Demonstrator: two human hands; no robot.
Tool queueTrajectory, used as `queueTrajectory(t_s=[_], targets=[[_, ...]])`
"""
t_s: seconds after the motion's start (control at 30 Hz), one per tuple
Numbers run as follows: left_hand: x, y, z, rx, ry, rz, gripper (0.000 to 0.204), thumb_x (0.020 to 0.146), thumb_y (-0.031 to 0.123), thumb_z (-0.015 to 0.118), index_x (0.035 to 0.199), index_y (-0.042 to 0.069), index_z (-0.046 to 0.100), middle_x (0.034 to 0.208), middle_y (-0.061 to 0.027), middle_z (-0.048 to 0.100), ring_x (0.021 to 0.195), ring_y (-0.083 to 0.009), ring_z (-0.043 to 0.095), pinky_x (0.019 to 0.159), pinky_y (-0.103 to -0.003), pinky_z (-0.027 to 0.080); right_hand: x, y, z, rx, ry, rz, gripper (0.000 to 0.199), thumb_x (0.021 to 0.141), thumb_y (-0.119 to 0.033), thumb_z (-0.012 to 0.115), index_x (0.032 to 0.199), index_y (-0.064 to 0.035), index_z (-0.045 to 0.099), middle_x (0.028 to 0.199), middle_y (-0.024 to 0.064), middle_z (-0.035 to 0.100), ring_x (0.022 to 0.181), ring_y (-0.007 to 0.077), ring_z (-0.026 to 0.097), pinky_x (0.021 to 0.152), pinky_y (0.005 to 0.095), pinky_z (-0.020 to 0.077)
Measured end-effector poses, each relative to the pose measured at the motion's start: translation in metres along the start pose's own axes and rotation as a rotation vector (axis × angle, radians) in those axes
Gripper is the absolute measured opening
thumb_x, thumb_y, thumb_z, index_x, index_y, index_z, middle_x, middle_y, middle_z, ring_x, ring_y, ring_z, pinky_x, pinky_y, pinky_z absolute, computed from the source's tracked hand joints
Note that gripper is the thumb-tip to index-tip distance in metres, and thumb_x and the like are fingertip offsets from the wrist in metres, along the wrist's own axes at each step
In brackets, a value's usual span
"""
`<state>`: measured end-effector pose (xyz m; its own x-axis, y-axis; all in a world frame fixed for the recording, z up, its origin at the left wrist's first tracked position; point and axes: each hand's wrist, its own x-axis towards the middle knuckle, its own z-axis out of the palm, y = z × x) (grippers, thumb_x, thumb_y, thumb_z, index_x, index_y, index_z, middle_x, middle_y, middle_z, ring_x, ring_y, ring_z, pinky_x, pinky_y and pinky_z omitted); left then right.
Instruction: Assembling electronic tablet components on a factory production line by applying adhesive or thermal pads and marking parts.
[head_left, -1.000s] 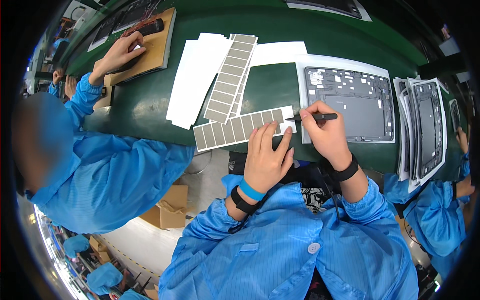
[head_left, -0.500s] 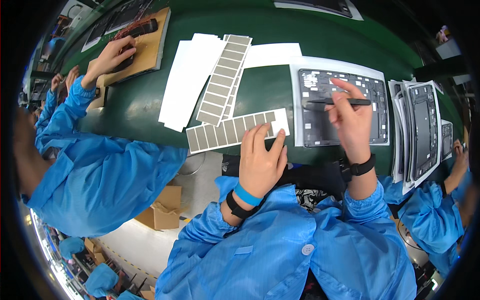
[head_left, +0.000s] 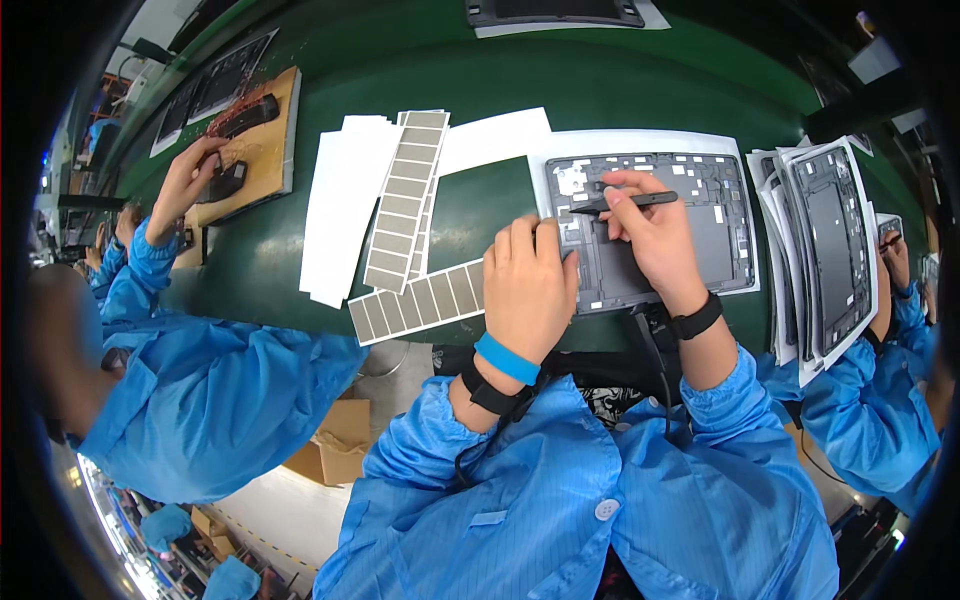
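In my right hand (head_left: 655,240) is a pair of black tweezers (head_left: 655,199), held between thumb and fingers with the tip pointing left. They hover over the upper left part of a dark grey tablet housing (head_left: 690,245) dotted with small white pieces. My left hand (head_left: 528,290) lies palm down, fingers stretched out and thumb apart, by the housing's left edge. It covers the right end of a strip of grey rectangular stickers (head_left: 420,302) on white backing. Whether anything is under its fingertips is hidden.
White paper (head_left: 750,170) lies under the housing. More sticker strips (head_left: 408,190) rest on white sheets (head_left: 335,215) to the left. A stack of housings with paper (head_left: 835,240) stands at right. A co-worker's hand (head_left: 185,185) is above a wooden board (head_left: 285,130) at far left.
My left hand has slid right along the sticker strip to the housing's edge. The tweezers, still in my right hand, have turned so their tip points slightly lower. The whole view has shifted.
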<state>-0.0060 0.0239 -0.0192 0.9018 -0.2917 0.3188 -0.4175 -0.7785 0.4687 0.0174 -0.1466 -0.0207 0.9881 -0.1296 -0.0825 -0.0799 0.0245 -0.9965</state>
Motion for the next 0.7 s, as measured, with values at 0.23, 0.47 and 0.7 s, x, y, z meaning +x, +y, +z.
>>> queueTrajectory(t_s=[0.23, 0.47, 0.7], targets=[[0.0007, 0.0001, 0.0001, -0.025, -0.040, -0.041, 0.039, 0.079, 0.014, 0.071, 0.113, 0.001, 0.057, 0.113, -0.0151, 0.055, 0.102, -0.0338, 0.053, 0.085, -0.043, 0.043, -0.0008, 0.0044, 0.0019, 0.017, 0.008, 0.008, 0.016, 0.095, -0.011, 0.060, 0.104, 0.0021, 0.062, 0.077, 0.0014, 0.062, 0.065, 0.0062, 0.057, 0.067, 0.0218, 0.0494], [0.0036, 0.0010, -0.0004, -0.023, -0.049, -0.040, 0.045, 0.079, 0.015, 0.071, 0.118, 0.001, 0.056, 0.112, -0.0150, 0.055, 0.102, -0.0338, 0.053, 0.085, -0.043, 0.043, 0.0008, 0.0068, 0.0008, 0.024, 0.008, 0.013, 0.013, 0.095, -0.012, 0.061, 0.099, 0.0005, 0.061, 0.078, 0.0018, 0.062, 0.065, 0.0063, 0.057, 0.064, 0.0209, 0.0478], [0.0063, 0.0082, 0.0077, 0.204, -0.079, 0.021, 0.055, 0.079, 0.030, 0.072, 0.126, 0.004, 0.059, 0.104, -0.0113, 0.054, 0.096, -0.0271, 0.053, 0.077, -0.039, 0.043, 0.0051, -0.0016, -0.0003, 0.058, -0.001, 0.083, 0.015, 0.094, -0.012, 0.062, 0.102, 0.0013, 0.059, 0.074, 0.0018, 0.060, 0.064, 0.0069, 0.056, 0.061, 0.0209, 0.0460]])
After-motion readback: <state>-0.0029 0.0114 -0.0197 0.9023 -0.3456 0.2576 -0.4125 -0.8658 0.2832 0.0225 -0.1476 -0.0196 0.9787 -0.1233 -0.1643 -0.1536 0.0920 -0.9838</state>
